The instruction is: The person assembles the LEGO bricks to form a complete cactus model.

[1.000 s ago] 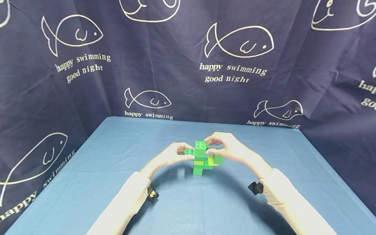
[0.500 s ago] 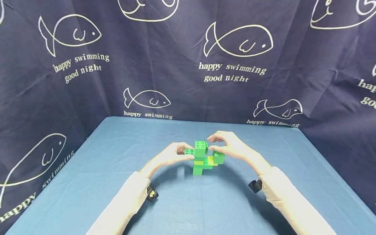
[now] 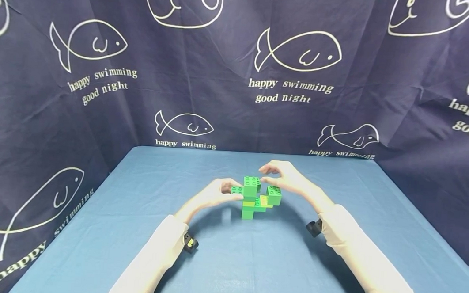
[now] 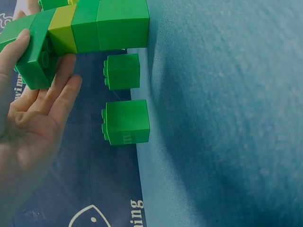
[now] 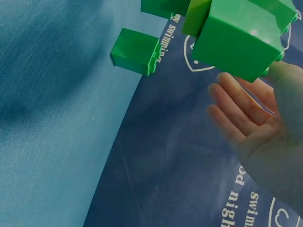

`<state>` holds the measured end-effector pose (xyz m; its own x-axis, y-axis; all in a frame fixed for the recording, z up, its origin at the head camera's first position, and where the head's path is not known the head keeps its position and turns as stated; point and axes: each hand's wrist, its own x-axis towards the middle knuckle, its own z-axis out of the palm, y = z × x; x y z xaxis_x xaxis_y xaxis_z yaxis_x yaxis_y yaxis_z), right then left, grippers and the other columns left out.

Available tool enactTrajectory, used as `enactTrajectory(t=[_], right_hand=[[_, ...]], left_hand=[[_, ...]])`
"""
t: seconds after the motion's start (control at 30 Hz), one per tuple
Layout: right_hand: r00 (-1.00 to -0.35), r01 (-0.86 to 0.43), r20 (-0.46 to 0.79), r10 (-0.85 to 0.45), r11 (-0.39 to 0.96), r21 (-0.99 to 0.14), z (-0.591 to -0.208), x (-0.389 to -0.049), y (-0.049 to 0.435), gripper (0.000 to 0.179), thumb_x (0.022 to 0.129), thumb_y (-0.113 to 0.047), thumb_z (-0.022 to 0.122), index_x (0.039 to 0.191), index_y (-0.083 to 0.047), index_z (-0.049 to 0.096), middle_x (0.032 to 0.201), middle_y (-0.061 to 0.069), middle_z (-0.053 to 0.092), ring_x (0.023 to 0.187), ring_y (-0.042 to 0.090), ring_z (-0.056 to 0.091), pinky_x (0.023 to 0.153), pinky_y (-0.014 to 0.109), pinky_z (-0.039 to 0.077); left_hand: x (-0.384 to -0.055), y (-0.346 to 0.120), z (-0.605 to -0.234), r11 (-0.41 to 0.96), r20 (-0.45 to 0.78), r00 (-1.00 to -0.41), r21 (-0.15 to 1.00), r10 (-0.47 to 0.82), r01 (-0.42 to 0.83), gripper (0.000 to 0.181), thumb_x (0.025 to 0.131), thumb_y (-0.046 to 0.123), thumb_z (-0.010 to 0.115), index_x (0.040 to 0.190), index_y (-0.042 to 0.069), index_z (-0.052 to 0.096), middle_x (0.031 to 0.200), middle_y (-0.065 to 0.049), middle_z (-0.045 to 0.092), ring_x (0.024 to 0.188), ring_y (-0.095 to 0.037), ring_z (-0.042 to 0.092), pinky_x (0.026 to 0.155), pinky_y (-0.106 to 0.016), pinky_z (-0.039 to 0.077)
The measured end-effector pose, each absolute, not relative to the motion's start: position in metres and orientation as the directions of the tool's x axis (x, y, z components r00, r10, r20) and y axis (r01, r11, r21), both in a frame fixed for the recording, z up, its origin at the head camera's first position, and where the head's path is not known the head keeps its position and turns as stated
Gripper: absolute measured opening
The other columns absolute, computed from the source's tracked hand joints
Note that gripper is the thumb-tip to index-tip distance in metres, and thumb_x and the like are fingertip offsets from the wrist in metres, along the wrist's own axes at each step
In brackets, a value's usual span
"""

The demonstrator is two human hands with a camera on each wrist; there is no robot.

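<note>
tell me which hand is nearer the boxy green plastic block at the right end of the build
Right. The right hand shows just above that boxy green plastic block in the head view; the left hand is farther off to its left, pinching another studded green plastic block.

Left hand (image 4: pixel 34 135) pinches green side brick (image 4: pixel 34 66) on green-and-yellow stack (image 4: pixel 86 29); two separate green bricks (image 4: pixel 128 122) on blue cloth (image 4: pixel 227 123).

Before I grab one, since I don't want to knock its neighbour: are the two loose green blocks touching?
Apart: the left wrist view shows dark curtain between upper block and lower block.
</note>
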<state>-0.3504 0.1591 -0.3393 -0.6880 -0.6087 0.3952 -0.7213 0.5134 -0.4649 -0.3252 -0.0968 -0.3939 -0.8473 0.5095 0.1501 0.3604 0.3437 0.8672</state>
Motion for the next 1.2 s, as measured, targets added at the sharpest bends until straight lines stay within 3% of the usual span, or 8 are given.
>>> enactTrajectory(t=[0.4,0.9,1.2], right_hand=[[-0.713,-0.698,0.372,-0.595,0.547,-0.463,-0.351,-0.370,0.156,0.023,0.081,-0.008,0.071,0.101,0.001,0.067,0.097,0.015,0.069,0.090,0.028,0.067,0.087,0.042,0.051],[-0.758,-0.635,0.244,-0.605,0.600,-0.487,-0.364,-0.384,0.156,0.032,0.080,-0.013,0.073,0.107,0.003,0.065,0.102,0.020,0.068,0.096,0.033,0.065,0.086,0.046,0.052],[-0.776,-0.596,0.161,-0.610,0.626,-0.502,-0.376,-0.384,0.150,0.044,0.081,-0.015,0.073,0.119,0.004,0.060,0.117,0.020,0.063,0.107,0.036,0.060,0.093,0.047,0.048]], left_hand=[[-0.312,-0.097,-0.376,0.351,0.145,-0.843,0.863,0.518,0.363,0.030,0.085,0.016,0.069,0.112,0.004,0.064,0.104,-0.010,0.070,0.089,-0.008,0.064,0.088,-0.028,0.050],[-0.304,-0.094,-0.360,0.365,0.131,-0.836,0.856,0.533,0.366,0.029,0.085,0.017,0.068,0.112,0.005,0.064,0.103,-0.009,0.070,0.087,-0.006,0.063,0.087,-0.028,0.049],[-0.327,-0.097,-0.394,0.372,0.152,-0.842,0.846,0.518,0.382,0.031,0.083,0.028,0.071,0.110,0.014,0.066,0.100,-0.001,0.070,0.090,-0.009,0.065,0.087,-0.029,0.050]])
